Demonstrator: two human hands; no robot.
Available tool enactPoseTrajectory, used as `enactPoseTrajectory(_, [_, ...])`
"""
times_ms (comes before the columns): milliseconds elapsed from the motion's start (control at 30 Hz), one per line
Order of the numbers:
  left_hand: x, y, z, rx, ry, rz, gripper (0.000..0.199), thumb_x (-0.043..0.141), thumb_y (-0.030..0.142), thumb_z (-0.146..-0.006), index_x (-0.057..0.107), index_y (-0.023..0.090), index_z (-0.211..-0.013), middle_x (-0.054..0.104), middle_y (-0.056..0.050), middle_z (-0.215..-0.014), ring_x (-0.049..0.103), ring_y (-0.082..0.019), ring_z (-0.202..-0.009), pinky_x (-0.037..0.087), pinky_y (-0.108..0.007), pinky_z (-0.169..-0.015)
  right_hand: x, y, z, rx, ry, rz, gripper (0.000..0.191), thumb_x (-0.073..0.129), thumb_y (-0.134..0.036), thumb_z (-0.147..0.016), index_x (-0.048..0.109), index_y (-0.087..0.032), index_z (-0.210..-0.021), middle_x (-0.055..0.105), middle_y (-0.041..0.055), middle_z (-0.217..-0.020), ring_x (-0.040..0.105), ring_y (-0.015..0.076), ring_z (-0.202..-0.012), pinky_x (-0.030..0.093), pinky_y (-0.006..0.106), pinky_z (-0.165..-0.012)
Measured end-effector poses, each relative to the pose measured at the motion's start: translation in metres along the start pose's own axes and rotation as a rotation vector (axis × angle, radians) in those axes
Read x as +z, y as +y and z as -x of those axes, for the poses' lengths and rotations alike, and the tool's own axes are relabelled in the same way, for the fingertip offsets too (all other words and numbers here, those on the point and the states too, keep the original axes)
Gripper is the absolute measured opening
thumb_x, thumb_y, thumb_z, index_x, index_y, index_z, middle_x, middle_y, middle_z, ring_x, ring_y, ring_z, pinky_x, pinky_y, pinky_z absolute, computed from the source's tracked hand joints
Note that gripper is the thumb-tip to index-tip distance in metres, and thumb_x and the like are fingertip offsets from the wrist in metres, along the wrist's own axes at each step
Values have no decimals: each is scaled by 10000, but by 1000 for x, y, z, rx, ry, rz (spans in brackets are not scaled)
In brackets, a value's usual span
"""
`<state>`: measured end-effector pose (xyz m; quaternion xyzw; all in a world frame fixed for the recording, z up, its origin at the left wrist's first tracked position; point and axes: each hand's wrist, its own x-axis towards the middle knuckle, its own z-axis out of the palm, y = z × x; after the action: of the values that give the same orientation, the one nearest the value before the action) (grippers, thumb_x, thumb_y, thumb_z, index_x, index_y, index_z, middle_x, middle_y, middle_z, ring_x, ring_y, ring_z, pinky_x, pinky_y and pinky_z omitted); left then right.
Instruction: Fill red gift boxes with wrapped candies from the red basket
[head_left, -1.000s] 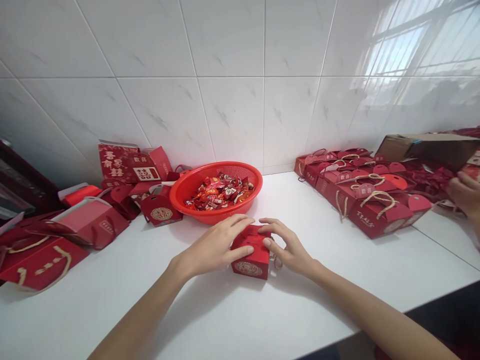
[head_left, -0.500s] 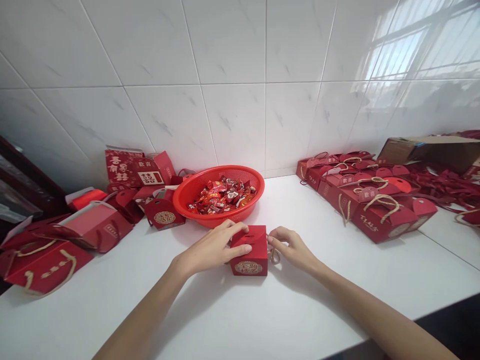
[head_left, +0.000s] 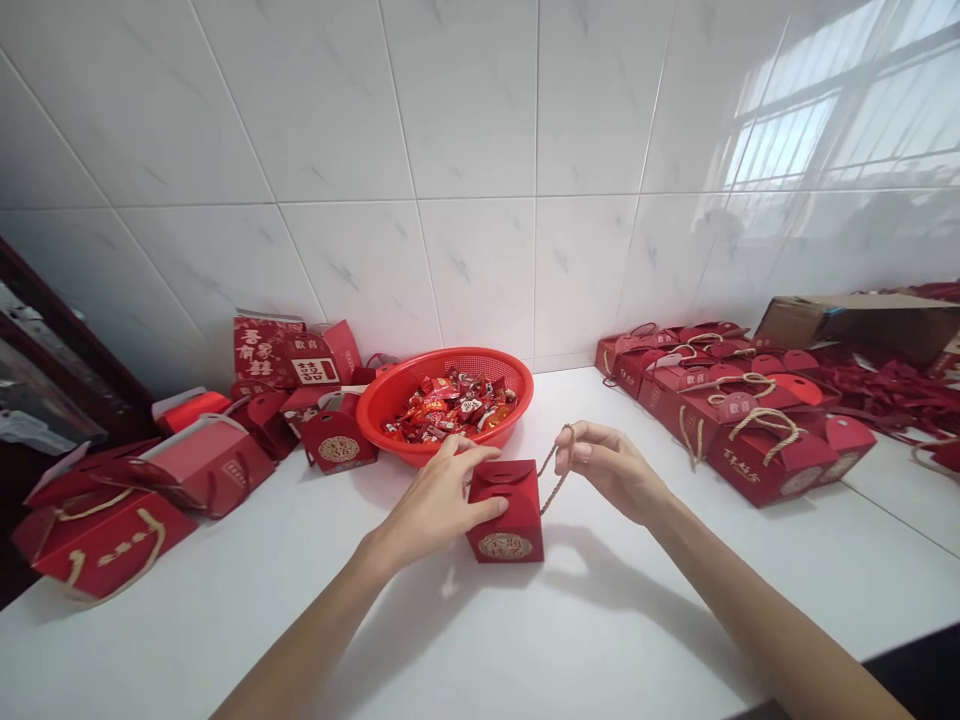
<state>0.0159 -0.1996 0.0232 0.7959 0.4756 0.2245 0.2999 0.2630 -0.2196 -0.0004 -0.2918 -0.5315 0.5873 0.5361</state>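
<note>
A smooth white tabletop supported everything beneath the grip. Well right of it stood rows of red card gift boxes with rope handles; just beyond it, a round red plastic basket contained wrapped sweets. The small red square-sided card box sat upright under the half-curled left hand, clasped by its top, presumably for steadiness. The right hand pinched closed on its twisted beige cord loop, apparently tensioning it sideways.
</note>
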Motion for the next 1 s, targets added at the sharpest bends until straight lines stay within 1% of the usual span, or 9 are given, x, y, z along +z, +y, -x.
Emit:
enactPoseTrajectory(100, [-14, 9, 4, -13, -47, 362, 570, 719, 471, -778, 602, 237, -1285, 614, -95, -1171, 638, -203, -816, 563, -376, -752, 9, -18, -11, 45, -96, 172, 267, 744, -391, -786, 676, -164, -910, 690, 47, -777, 622, 159, -730, 497, 332, -748])
enactPoseTrajectory(200, [-31, 17, 10, 86, -62, 680, 540, 703, 469, -821, 593, 234, -1294, 614, -119, -1260, 651, -279, -1046, 535, -437, -921, 21, -41, -21, 117, -152, 368, 265, 738, -390, -784, 656, -154, -870, 680, 38, -771, 627, 151, -733, 495, 309, -732])
enactPoseTrajectory(333, [-41, 28, 15, 210, -78, 908, 531, 696, 499, -819, 614, 263, -1287, 467, -121, -1483, 502, -388, -1309, 462, -530, -1047, 38, -65, -30, 136, -203, 621, 286, 679, -438, -830, 617, -159, -809, 670, 42, -785, 618, 151, -728, 474, 290, -679])
enactPoseTrajectory(433, [-37, 44, 10, 215, -60, 971, 545, 672, 517, -835, 595, 264, -1311, 424, -104, -1529, 391, -399, -1402, 415, -548, -1095, 48, -69, -36, 90, -217, 740, 316, 674, -460, -826, 586, -166, -755, 623, 18, -721, 565, 134, -663, 411, 265, -593])
enactPoseTrajectory(567, [-29, 67, -1, 194, -54, 895, 524, 627, 468, -889, 548, 253, -1360, 483, -108, -1485, 385, -367, -1415, 386, -528, -1123, 58, -62, -45, -21, -138, 794, 333, 647, -408, -826, 503, -176, -635, 511, -28, -609, 429, 96, -561, 279, 248, -512])
enactPoseTrajectory(667, [-24, 74, -6, 207, -36, 769, 594, 667, 412, -863, 487, 261, -1408, 553, -103, -1410, 437, -343, -1381, 399, -502, -1117, 60, -57, -49, -81, -34, 814, 314, 612, -322, -817, 455, -179, -585, 498, -31, -584, 407, 93, -548, 268, 249, -511])
enactPoseTrajectory(767, [-18, 70, -9, 197, 74, 590, 695, 721, 397, -802, 442, 285, -1429, 508, -93, -1437, 475, -328, -1341, 452, -462, -1071, 59, -57, -50, -137, 62, 805, 293, 576, -300, -827, 474, -178, -581, 526, -20, -592, 450, 107, -568, 313, 255, -532])
enactPoseTrajectory(867, [-9, 60, -15, 138, 295, 313, 783, 770, 404, -738, 421, 304, -1431, 459, -99, -1437, 514, -325, -1270, 488, -464, -1011, 57, -59, -51, -207, 167, 708, 270, 586, -351, -846, 532, -178, -645, 585, -1, -649, 525, 130, -620, 398, 269, -586])
enactPoseTrajectory(1000, [5, 48, -27, 140, 395, 12, 517, 744, 413, -751, 595, 251, -1219, 518, -94, -1265, 503, -317, -1237, 443, -473, -1038, 55, -62, -51, -252, 177, 537, 276, 636, -422, -840, 559, -188, -715, 644, 29, -716, 604, 164, -689, 495, 306, -676])
